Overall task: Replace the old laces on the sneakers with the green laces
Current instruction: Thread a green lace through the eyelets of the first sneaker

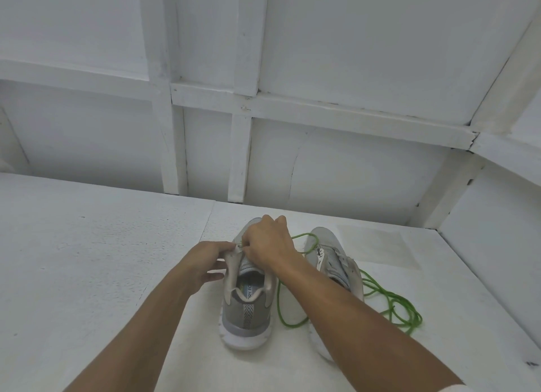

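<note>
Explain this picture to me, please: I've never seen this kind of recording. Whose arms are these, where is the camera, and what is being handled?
There is no machine here. A person wears a single camera on the head, so the picture looks forward and down along their own bare arms. On the white painted surface stand two grey mesh sneakers with white soles, heels toward the camera. The left hand grips the upper edge of the middle sneaker near its eyelets. The right hand pinches a bright green cord lace at the same spot, apparently threading it. The rest of the cord lies in loose loops around the other sneaker to the right. White wooden wall panels stand behind.
</note>
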Action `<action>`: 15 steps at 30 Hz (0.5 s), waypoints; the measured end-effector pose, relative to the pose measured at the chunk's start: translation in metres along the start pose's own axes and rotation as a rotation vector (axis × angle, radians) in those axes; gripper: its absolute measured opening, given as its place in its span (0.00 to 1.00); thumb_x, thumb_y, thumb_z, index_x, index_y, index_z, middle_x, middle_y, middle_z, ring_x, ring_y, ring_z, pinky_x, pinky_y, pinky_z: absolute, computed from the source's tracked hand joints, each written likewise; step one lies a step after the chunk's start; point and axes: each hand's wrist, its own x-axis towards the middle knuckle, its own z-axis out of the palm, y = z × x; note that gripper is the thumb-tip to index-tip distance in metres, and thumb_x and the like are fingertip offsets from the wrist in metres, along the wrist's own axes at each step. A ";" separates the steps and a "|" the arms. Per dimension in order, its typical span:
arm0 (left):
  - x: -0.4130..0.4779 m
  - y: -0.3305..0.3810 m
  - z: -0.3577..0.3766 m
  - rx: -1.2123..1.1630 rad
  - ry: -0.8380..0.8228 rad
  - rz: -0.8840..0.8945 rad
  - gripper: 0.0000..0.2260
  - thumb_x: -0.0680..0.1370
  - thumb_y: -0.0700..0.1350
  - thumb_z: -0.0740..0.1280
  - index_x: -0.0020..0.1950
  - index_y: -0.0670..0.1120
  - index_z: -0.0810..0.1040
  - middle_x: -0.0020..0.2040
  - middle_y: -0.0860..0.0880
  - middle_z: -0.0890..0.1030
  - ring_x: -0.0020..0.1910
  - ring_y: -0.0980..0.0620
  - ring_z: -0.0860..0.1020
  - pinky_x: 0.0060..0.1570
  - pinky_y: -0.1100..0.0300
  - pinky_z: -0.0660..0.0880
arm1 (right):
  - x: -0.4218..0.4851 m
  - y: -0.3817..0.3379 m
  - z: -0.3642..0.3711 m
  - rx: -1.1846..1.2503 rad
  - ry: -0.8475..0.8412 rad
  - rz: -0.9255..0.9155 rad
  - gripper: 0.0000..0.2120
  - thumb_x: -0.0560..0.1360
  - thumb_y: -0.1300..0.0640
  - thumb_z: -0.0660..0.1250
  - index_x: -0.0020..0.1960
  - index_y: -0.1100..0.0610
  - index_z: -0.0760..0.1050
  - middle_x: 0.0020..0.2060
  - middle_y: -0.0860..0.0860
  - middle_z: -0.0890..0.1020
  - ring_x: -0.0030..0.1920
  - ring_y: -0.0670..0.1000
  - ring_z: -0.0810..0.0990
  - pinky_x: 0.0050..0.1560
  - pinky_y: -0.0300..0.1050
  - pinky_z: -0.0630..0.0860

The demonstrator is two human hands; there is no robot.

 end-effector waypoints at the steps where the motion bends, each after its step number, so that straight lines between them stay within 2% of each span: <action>1: 0.000 0.001 0.001 0.013 0.005 0.000 0.11 0.78 0.45 0.66 0.55 0.42 0.81 0.52 0.43 0.83 0.48 0.46 0.80 0.50 0.52 0.76 | 0.000 -0.001 0.001 -0.013 0.007 -0.001 0.09 0.74 0.57 0.63 0.47 0.50 0.82 0.43 0.49 0.81 0.52 0.54 0.72 0.51 0.51 0.61; 4: 0.000 0.003 0.001 0.007 -0.002 -0.025 0.12 0.80 0.50 0.63 0.53 0.44 0.82 0.49 0.44 0.84 0.47 0.47 0.80 0.53 0.52 0.75 | 0.001 -0.005 0.004 -0.014 0.018 0.012 0.09 0.75 0.57 0.62 0.48 0.51 0.82 0.43 0.51 0.81 0.53 0.55 0.72 0.53 0.52 0.62; 6: 0.001 0.006 0.001 0.004 -0.006 -0.047 0.13 0.81 0.52 0.62 0.50 0.46 0.82 0.45 0.48 0.84 0.46 0.48 0.79 0.51 0.53 0.73 | 0.000 -0.007 0.002 -0.037 0.020 0.025 0.10 0.75 0.57 0.62 0.50 0.52 0.81 0.44 0.52 0.81 0.53 0.55 0.72 0.54 0.53 0.63; 11: 0.009 0.008 0.005 0.062 -0.018 0.059 0.05 0.79 0.42 0.66 0.50 0.43 0.81 0.49 0.47 0.84 0.46 0.49 0.80 0.45 0.56 0.71 | -0.006 -0.007 -0.002 -0.007 0.015 0.093 0.09 0.74 0.59 0.63 0.49 0.52 0.80 0.42 0.50 0.78 0.54 0.55 0.71 0.51 0.52 0.61; 13: 0.014 0.011 -0.001 -0.003 0.020 0.109 0.04 0.81 0.41 0.63 0.51 0.42 0.77 0.50 0.46 0.82 0.47 0.50 0.80 0.46 0.56 0.72 | -0.013 -0.003 -0.003 0.079 0.032 0.150 0.11 0.74 0.57 0.63 0.55 0.52 0.79 0.50 0.50 0.78 0.57 0.56 0.70 0.52 0.52 0.62; 15: 0.023 0.023 -0.021 -0.261 0.075 0.176 0.05 0.83 0.40 0.59 0.51 0.42 0.73 0.51 0.46 0.81 0.49 0.47 0.80 0.50 0.51 0.74 | -0.027 0.003 -0.007 0.226 0.074 0.229 0.18 0.74 0.57 0.63 0.64 0.52 0.74 0.58 0.51 0.74 0.60 0.56 0.68 0.57 0.51 0.65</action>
